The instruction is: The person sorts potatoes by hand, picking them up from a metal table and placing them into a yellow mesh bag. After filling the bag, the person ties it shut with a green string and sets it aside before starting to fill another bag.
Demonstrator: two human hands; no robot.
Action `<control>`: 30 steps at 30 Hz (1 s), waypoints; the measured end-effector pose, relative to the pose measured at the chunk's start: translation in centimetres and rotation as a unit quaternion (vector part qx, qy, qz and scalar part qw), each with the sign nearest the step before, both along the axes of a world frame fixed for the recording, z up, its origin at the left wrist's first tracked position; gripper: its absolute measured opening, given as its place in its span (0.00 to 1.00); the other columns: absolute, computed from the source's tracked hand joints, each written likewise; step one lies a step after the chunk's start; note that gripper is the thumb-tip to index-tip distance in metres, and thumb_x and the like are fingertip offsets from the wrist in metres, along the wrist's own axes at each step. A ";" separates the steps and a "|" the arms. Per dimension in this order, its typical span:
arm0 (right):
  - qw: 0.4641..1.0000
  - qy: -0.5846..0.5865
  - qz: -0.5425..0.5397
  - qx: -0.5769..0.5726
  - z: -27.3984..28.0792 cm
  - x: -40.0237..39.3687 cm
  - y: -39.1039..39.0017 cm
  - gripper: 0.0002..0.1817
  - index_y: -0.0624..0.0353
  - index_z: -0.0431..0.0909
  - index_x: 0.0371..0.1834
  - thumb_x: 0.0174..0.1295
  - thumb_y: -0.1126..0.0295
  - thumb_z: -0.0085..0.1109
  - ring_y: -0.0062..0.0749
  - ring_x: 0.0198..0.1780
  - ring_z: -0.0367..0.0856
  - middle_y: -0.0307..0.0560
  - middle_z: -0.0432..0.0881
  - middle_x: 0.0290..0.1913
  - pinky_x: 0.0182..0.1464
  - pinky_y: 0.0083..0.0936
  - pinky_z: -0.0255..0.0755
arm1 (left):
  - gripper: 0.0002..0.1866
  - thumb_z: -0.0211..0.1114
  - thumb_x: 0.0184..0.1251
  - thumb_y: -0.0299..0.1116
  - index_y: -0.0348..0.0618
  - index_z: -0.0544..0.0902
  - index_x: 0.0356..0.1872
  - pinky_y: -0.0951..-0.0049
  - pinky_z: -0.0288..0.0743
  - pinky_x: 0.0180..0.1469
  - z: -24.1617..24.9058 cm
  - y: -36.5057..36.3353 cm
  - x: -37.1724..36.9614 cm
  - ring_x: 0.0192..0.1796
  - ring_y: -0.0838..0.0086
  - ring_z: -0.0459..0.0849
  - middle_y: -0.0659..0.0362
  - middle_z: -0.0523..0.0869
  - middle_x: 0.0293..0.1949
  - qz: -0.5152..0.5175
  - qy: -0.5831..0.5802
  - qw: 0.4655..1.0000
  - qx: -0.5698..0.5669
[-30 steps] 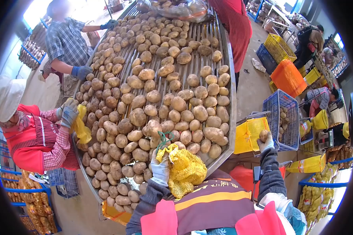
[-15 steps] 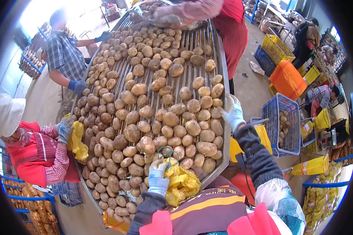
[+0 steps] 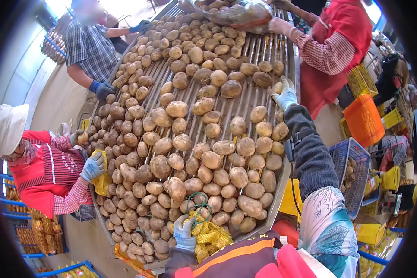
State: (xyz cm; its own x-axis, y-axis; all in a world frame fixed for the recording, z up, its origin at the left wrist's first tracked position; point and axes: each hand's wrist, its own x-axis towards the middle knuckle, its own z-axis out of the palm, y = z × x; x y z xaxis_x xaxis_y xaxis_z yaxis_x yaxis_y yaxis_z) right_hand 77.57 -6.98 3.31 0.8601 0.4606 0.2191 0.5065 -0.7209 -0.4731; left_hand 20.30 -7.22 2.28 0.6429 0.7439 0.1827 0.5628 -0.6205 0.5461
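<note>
My left hand (image 3: 185, 235), in a pale blue and white glove, is closed on a yellow mesh bag (image 3: 213, 237) at the near edge of the sorting table. A green drawstring (image 3: 200, 207) loops up from the bag over the potatoes. My right hand (image 3: 286, 96), gloved alike, reaches to the table's right rim. Its thumb and fingers lie around a potato (image 3: 277, 88) there. Many soil-dusted potatoes (image 3: 211, 160) cover the slatted metal table (image 3: 252, 99) between and beyond my hands.
At the left, a person in a white hat (image 3: 9, 129) holds a potato and a yellow mesh bag (image 3: 102, 178). Beyond, a person in a checked shirt (image 3: 90, 51) touches potatoes. A red-clad person (image 3: 333, 46) handles a plastic sack (image 3: 236, 16). Crates, one blue (image 3: 356, 185), stand right.
My right hand has moved forward along the right rim to a potato. My left hand keeps the mesh bag. The white-hatted person now holds up a potato. The view has shifted.
</note>
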 end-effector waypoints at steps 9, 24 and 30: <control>0.981 0.124 0.109 -0.100 1.0 -0.2 -0.6 0.32 0.52 0.73 0.56 0.46 0.56 0.68 0.55 0.61 0.69 0.58 0.65 0.61 0.64 0.34 0.65 | 0.20 0.75 0.43 0.39 0.48 0.84 0.41 0.61 0.72 0.45 -1.6 0.7 0.2 0.45 0.58 0.77 0.53 0.79 0.42 0.022 0.003 1.000 0.017; 0.834 0.399 0.080 0.371 -5.2 -14.3 -1.4 0.29 0.61 0.65 0.56 0.57 0.58 0.67 0.24 0.47 0.76 0.43 0.78 0.46 0.53 0.23 0.71 | 0.20 0.74 0.45 0.40 0.51 0.83 0.43 0.62 0.72 0.47 -3.4 1.9 -0.8 0.46 0.58 0.77 0.53 0.79 0.43 -0.033 -0.084 0.996 -0.025; 0.873 0.363 0.053 0.322 -2.1 -21.3 1.2 0.31 0.62 0.68 0.55 0.55 0.55 0.69 0.28 0.48 0.75 0.47 0.79 0.47 0.54 0.25 0.70 | 0.26 0.63 0.40 0.19 0.47 0.80 0.47 0.63 0.71 0.53 -1.6 2.3 -1.7 0.51 0.54 0.76 0.49 0.77 0.47 -0.082 -0.106 0.985 -0.111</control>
